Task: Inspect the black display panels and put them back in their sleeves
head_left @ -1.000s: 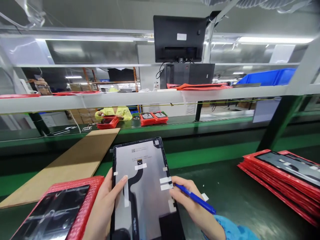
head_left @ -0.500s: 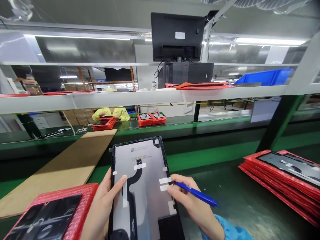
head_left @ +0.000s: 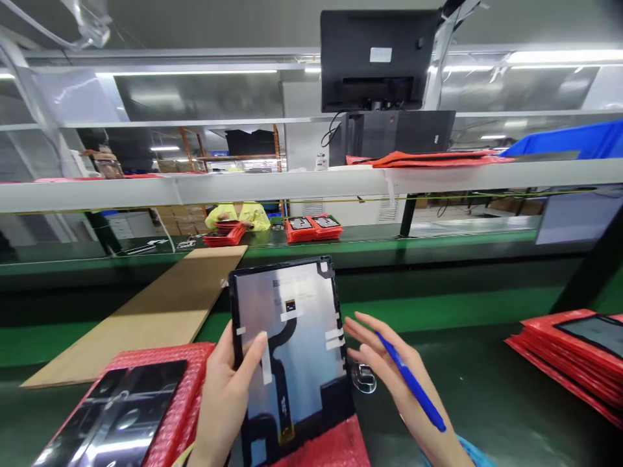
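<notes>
My left hand grips the left edge of a tablet screen panel, thumb on its silvery back. The panel is tilted up toward me; a black ribbon cable and white tape strips show on it. Just off the panel's right edge is my right hand, fingers partly spread, with a blue pen lodged among them. Between that hand and the panel a small clear, shiny object lies on the bench. Red bubble wrap shows below the panel.
At left, a dark glossy panel lies on red bubble wrap, by a brown board. Red bubble-wrap sleeves are stacked at right. A white shelf rail crosses ahead; beyond it a person in yellow handles red sleeves.
My right hand has come off the panel's right edge, and its fingers have spread with the pen still held. The panel's lower end and red wrap have come into view. The view has shifted right.
</notes>
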`<state>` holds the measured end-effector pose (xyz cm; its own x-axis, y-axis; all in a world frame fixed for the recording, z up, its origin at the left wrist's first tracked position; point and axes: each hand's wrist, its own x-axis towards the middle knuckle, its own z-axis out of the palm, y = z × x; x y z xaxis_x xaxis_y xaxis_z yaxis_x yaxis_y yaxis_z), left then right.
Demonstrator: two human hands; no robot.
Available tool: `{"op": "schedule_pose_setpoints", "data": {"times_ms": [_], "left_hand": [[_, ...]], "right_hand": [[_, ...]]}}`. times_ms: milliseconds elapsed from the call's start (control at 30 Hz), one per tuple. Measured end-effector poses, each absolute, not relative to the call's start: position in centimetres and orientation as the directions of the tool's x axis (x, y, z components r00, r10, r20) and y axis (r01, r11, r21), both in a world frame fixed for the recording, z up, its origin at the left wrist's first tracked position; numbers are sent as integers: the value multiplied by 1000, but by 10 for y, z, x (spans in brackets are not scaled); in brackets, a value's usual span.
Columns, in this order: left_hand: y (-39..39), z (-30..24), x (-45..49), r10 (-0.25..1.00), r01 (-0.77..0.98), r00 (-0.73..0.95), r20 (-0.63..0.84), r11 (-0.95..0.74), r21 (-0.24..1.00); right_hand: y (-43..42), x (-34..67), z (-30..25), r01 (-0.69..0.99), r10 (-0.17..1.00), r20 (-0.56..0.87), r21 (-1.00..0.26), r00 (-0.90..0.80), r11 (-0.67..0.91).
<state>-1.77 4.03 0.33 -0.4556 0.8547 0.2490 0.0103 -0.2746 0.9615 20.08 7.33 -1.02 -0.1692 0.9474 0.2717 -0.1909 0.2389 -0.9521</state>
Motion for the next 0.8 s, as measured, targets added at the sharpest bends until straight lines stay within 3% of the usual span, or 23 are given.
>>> {"op": "schedule_pose_setpoints", "data": {"times_ms": [133, 233, 267, 333, 400, 467, 533, 633, 800], "left_hand": [[35, -3, -14, 795, 213, -440, 417, -359, 909], [33, -8, -13, 698, 409, -375, 610, -466, 785], [34, -9, -14, 644, 513, -272, 714, -531, 674], [36, -12, -18, 476, 649, 81, 876, -692, 316], [39, -12, -22, 280, 614, 407, 869, -789, -33], [40, -11, -23, 189, 570, 564, 804, -793, -214], [40, -8, -21, 187, 567, 622, 760, -777, -273], [36, -2, -15, 178, 532, 656, 733, -799, -282], [26, 4, -11, 174, 373, 683, 709, -918, -134]], "right_hand": [[68, 199, -18, -206, 934, 358, -915, -17, 347], [61, 196, -20, -374, 933, 360, -866, -10, 330], [59, 195, -20, -464, 940, 333, -845, -73, 264], [56, 194, -19, -624, 923, 266, -781, -277, 37], [56, 193, -19, -689, 866, 207, -697, -456, -197], [55, 193, -19, -694, 826, 151, -635, -543, -340], [54, 193, -18, -678, 820, 91, -618, -564, -398], [52, 192, -18, -668, 858, 50, -651, -512, -360], [52, 186, -24, -692, 914, 162, -706, -371, -155]]}}
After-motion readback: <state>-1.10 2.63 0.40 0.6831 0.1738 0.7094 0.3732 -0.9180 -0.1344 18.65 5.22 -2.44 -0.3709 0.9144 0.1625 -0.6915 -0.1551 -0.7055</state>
